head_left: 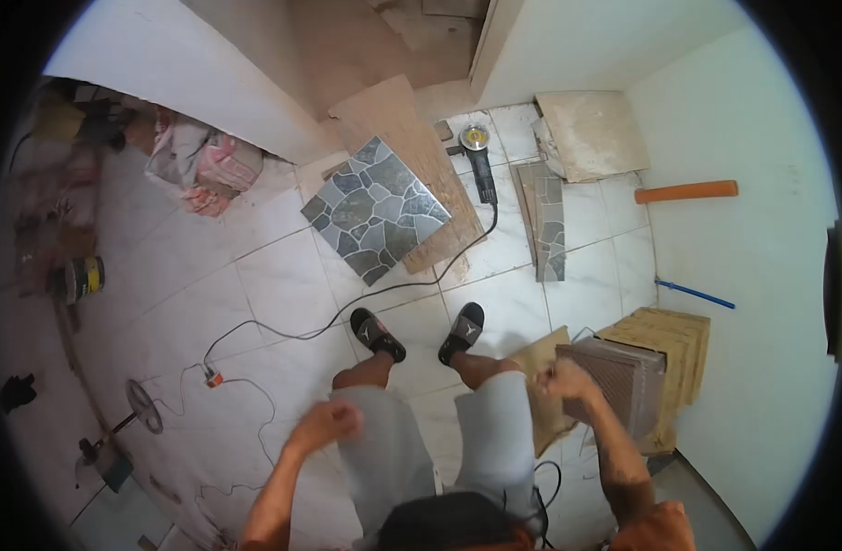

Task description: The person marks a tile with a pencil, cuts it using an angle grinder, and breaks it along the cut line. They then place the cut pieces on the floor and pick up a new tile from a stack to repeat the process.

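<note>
My left hand (327, 425) hangs over the left leg of my grey shorts, its fingers curled; whatever it holds, if anything, cannot be made out. Blurred by motion, my right hand (566, 378) is beside the brown tiles (614, 381) stacked by a cardboard box (673, 354). Farther forward, a stone-patterned tile (377, 211) lies on a wooden board (393, 115). An angle grinder (481, 170) rests on the floor to its right, near a narrow cut strip of patterned tile (550, 225).
A black cable (348, 308) crosses the floor in front of my feet to an orange plug (213, 377). A beige tile (595, 133) leans by the right wall. Bags (205, 165) and a bucket (84, 278) stand left. A doorway opens ahead.
</note>
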A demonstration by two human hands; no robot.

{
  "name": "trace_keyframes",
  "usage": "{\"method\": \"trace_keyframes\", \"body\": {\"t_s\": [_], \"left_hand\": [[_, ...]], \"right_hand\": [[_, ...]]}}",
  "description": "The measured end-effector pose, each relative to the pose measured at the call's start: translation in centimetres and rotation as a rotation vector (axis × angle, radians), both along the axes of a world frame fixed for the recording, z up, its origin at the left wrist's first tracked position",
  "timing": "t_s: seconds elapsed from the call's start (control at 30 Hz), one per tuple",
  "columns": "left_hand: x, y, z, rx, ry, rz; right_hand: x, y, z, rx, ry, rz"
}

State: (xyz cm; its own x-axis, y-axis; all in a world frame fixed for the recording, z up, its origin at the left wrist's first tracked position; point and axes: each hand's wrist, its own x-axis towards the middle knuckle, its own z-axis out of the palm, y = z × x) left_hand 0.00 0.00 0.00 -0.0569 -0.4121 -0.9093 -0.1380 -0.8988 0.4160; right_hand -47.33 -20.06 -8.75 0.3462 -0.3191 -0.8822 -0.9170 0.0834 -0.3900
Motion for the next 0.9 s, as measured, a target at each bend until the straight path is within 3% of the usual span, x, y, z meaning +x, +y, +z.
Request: {"method": "trace_keyframes", "body": {"t_s": [0.07, 0.17, 0.27, 0.3, 0.37, 0.5, 0.63, 0.7, 0.8, 0.83, 0.9], "left_hand": [[3.5, -1.8, -11.5, -0.120, -0.027, 0.225], [10.5, -4.9, -29.1, -0.131, -0.156, 0.148], [13.8, -9.8, -39.6, -0.038, -0.335, 0.110], [15.2, -10.9, -42.9, -0.031, -0.358, 0.070], [17.5, -12.6, -48.2, -0.021, -0.475, 0.050], [20.1, -15.6, -55.6, 0.086, -0.579, 0.070], [21.4, -16.0, -60.2, 0.087, -0.644, 0.265], [22.8, -16.0, -62.0, 0.020, -0.536, 0.327], [23.1, -14.4, -63.7, -0.041, -0.368, 0.299], [23.1, -15.5, -63.8, -0.087, -0.308, 0.284], [22.5, -15.9, -64.3, -0.149, -0.330, 0.293]], "right_hand": [[2.9, -4.6, -10.2, -0.148, -0.108, -0.074], [10.0, -11.6, -24.9, -0.317, -0.087, 0.080], [14.8, -17.3, -37.9, -0.563, -0.099, 0.293], [16.1, -18.6, -41.3, -0.645, -0.046, 0.213], [20.7, -21.1, -39.9, -0.681, -0.060, 0.320], [24.4, -24.5, -48.0, -0.796, -0.127, 0.139], [28.3, -26.0, -48.9, -0.969, -0.050, 0.117], [28.5, -27.0, -48.6, -1.078, 0.034, 0.129], [26.9, -28.5, -49.4, -0.995, 0.171, 0.021], [26.0, -29.5, -49.8, -0.748, 0.152, 0.065], [24.7, -29.8, -52.0, -0.778, 0.112, 0.030]]}}
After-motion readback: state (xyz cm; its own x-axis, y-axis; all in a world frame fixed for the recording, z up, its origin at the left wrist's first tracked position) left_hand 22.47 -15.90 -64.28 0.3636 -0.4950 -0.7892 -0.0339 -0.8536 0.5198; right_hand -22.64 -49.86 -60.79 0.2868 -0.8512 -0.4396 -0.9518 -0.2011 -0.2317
